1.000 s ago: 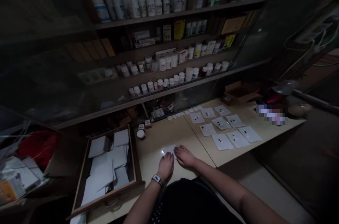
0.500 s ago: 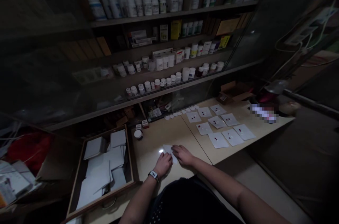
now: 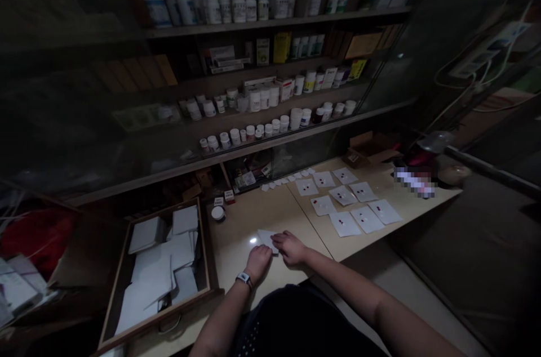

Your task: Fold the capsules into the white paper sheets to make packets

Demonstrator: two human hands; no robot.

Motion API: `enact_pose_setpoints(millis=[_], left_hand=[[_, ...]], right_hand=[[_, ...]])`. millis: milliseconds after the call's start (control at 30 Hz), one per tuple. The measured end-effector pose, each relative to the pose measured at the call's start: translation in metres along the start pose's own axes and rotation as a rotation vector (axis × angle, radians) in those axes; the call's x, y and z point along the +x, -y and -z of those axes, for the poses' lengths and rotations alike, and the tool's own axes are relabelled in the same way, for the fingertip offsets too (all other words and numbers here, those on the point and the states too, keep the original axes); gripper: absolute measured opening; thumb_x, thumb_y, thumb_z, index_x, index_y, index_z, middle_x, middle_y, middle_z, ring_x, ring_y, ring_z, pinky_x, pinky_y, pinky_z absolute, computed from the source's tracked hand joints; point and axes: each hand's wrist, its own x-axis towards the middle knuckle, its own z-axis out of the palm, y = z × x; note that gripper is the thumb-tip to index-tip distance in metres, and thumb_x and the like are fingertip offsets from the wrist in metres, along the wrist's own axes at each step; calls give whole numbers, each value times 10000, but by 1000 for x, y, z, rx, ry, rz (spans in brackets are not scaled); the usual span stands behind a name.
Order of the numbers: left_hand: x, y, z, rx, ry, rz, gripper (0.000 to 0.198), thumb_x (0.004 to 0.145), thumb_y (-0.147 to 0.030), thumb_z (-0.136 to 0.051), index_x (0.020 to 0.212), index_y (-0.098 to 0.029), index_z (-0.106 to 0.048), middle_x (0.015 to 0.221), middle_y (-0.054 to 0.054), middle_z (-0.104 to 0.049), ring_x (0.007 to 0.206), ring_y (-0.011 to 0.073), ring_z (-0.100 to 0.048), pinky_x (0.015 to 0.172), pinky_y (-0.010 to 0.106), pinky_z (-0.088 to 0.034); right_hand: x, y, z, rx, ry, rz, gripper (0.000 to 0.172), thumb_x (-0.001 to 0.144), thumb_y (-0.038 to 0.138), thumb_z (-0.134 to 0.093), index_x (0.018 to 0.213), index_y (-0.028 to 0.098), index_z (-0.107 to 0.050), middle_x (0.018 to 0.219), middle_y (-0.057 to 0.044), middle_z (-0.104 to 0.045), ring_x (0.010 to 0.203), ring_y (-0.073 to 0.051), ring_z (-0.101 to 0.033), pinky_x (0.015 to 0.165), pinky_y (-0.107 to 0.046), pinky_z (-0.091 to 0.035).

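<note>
A small white sheet of paper (image 3: pixel 266 237), partly folded, lies on the counter (image 3: pixel 236 244) in front of me. My left hand (image 3: pixel 258 261) is closed on its near left edge, a watch on the wrist. From the right, my right hand (image 3: pixel 289 246) grips the paper's other side, its fingers bent over it. The fingertips hide part of the fold. To the right, several square papers (image 3: pixel 345 223) lie spread in rows, each with a few red and white pills on it. A row of small folded white packets (image 3: pixel 278 182) sits at the counter's back.
On the left, a wooden drawer (image 3: pixel 207 255) holds stacks of white paper. A small white-lidded jar (image 3: pixel 218 214) and two little boxes (image 3: pixel 229 196) stand beside it. Shelves (image 3: pixel 279 23) of medicine bottles rise behind. An open cardboard box (image 3: pixel 368 150) sits at the back right.
The paper between my hands shows a more folded, angular shape. My left hand has shifted slightly along its near edge, while the right stays on it. The view has moved slightly.
</note>
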Motion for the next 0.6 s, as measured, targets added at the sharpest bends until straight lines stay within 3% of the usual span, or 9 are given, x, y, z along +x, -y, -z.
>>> enact_pose_setpoints(millis=[100,233,400,600], left_hand=[[-3,-7,-4,-172,-142,244,197,908,-127,-444,889,-187,-630,881,70,-663,868,196,-605,764,280,-426],[5,-14,-6,-497,-285,564,209,903,-158,-439,804,-195,-619,805,37,-663,770,172,-607,697,244,-402],[17,-13,-1,-635,-271,742,170,866,-119,-457,856,-191,-611,798,27,-667,743,163,-607,666,225,-385],[24,-13,5,-674,-258,882,358,808,-33,-467,1131,-162,-547,892,56,-688,791,159,-637,668,203,-403]], right_hand=[[-3,-2,-5,44,-38,-44,438,764,208,-536,1192,180,-622,1336,-140,-574,1238,-290,-488,978,-442,-352],[4,-1,-14,105,-125,-181,271,863,247,-504,1037,203,-708,1207,-108,-661,1128,-259,-561,949,-398,-389],[19,1,-15,185,-214,-264,202,859,238,-538,877,171,-728,1027,-97,-682,973,-220,-588,878,-324,-422],[31,0,-13,177,-186,-362,142,796,221,-584,798,158,-712,977,-89,-640,945,-219,-565,826,-296,-412]])
